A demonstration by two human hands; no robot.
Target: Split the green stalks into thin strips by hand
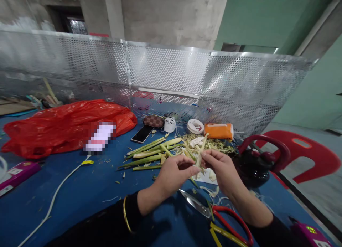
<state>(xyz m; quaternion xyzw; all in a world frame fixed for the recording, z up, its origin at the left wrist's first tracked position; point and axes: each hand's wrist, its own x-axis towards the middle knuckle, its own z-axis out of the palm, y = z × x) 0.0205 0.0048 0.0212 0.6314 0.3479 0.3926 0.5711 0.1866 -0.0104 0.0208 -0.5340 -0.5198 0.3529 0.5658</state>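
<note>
My left hand [175,172] and my right hand [223,170] are close together above the blue table. Both pinch a thin, pale green plant stalk [202,149], which stands nearly upright between my fingertips. Left of and beyond my hands lies a loose pile of green stalks [149,156]. Behind the held piece spreads a heap of shredded plant bits [220,144], with a crumpled white scrap on it. Below my hands rest scissors [196,204] with shiny blades, a red handle and a yellow one. A white sheet [207,177] is partly covered by my right hand.
A black kettle [252,172] stands at the right, near a red chair [307,156]. Further back are an orange packet [219,131], a white spool [195,126], a phone [142,133] and a checkered case [153,121]. A red plastic bag [66,122] and white cable [57,193] lie left.
</note>
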